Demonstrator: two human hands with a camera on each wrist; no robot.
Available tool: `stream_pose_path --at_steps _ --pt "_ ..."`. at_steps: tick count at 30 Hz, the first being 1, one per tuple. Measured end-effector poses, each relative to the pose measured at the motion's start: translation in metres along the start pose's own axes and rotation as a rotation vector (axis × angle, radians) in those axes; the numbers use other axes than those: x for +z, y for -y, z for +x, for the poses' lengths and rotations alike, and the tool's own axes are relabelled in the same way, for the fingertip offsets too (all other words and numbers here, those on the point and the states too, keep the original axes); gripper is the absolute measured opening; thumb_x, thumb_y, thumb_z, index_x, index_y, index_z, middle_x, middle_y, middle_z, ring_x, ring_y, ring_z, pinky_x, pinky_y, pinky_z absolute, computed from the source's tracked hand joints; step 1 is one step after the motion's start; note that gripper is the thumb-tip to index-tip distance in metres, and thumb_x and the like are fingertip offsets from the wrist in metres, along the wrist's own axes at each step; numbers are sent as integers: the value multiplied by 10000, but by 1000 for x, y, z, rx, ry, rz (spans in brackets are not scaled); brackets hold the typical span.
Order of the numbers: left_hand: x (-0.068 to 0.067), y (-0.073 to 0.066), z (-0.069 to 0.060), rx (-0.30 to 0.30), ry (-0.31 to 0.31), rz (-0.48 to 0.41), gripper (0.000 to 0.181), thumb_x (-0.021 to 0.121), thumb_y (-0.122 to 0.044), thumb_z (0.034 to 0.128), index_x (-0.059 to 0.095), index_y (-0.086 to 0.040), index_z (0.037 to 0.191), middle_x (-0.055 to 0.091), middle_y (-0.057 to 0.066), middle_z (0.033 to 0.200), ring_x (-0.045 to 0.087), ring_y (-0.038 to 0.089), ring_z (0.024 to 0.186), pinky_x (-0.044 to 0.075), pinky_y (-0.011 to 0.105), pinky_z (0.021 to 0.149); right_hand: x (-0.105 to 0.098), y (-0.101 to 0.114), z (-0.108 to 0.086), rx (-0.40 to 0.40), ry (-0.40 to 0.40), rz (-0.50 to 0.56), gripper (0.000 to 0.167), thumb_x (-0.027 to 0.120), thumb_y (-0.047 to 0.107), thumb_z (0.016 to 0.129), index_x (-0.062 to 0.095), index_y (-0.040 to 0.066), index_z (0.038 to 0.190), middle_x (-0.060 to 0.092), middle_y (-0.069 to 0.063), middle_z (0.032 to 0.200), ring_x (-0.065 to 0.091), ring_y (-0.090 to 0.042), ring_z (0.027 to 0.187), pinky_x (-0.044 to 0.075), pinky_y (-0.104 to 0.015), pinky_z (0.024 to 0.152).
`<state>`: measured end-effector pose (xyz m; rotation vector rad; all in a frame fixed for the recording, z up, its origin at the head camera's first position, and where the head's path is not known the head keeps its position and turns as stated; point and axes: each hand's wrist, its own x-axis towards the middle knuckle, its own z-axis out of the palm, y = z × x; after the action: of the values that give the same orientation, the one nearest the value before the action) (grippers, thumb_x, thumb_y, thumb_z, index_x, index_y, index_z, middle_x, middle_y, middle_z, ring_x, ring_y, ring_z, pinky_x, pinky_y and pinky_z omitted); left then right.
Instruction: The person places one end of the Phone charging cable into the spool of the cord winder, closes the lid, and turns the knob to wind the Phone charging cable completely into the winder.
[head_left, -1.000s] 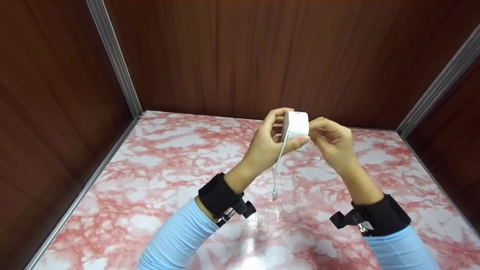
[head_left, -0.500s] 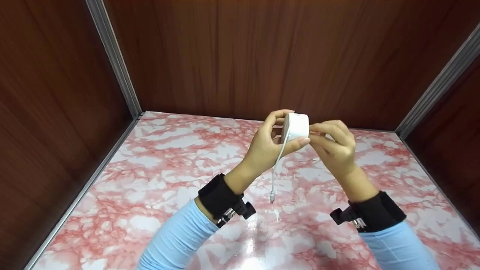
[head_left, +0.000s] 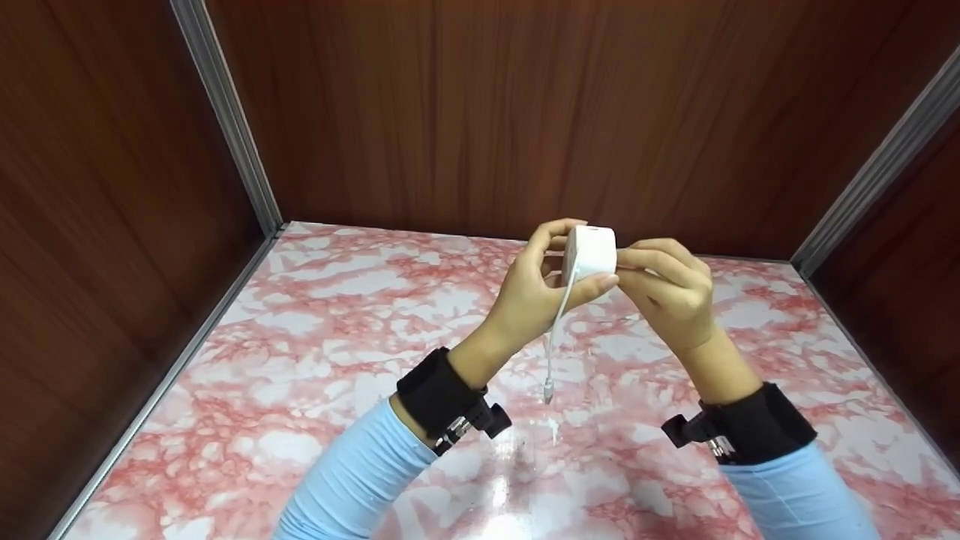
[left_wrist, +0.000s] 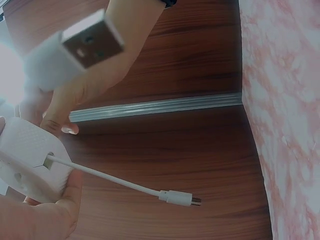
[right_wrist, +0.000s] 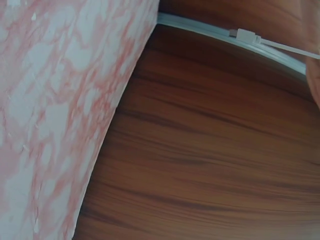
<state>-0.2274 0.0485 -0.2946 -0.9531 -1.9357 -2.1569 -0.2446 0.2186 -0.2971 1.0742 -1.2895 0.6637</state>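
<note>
A small white box with rounded corners point(head_left: 596, 251) is held up above the table by my left hand point(head_left: 525, 292). The left thumb lies across its near side and the fingers curl behind it. From a slot in the box runs a thin white cable point(left_wrist: 117, 180), ending in a small plug point(left_wrist: 179, 198) with a metal tip. A larger USB-A plug point(left_wrist: 82, 47) hangs close to the left wrist camera. My right hand point(head_left: 671, 292) has bent fingers, their tips together against the box's right side. What they pinch there is hidden behind the box.
The red-and-white marbled table point(head_left: 300, 375) lies below both hands. Brown wood-grain panels point(head_left: 480, 112) stand behind and at both sides, joined by grey metal corner posts point(head_left: 232, 112). Black straps with small cameras point(head_left: 442, 390) sit on both wrists.
The right hand has turned at the wrist, its back now facing up more, fingertips still at the box's right side. The cable end swings slightly. The left hand has barely moved.
</note>
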Motion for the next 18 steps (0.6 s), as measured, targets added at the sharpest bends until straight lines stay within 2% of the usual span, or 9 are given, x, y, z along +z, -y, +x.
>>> stream_pose_path --at_steps 6,11,13,18 --pt "-1 2 -1 -1 -6 12 635 783 -118 789 456 -73 1332 530 129 1165 590 183 950 512 297 865 -7 -1 -4 193 105 64 327 688 151 899 675 -40 634 646 -160 725 581 -193 654 461 -105 729" --pt "-2 2 -2 -4 -5 17 635 780 -123 792 453 -71 1334 526 128 1182 587 187 960 511 296 866 -14 -4 -5 356 189 144 120 739 -58 789 705 -20 680 685 -109 776 627 -53 785 496 -124 745" --pt "-2 2 -2 -4 -5 24 627 780 -127 792 459 -78 1328 527 129 1190 589 191 966 512 304 871 -16 -5 -5 403 211 178 109 752 -98 751 712 -16 691 695 -86 790 619 -29 787 495 -127 720" --pt "-1 3 -2 -1 -2 36 622 781 -128 791 464 -69 1323 532 132 1193 591 194 964 526 297 852 -18 -5 -4 490 228 268 125 775 30 787 709 -34 702 688 -86 777 591 -25 723 486 -137 648"
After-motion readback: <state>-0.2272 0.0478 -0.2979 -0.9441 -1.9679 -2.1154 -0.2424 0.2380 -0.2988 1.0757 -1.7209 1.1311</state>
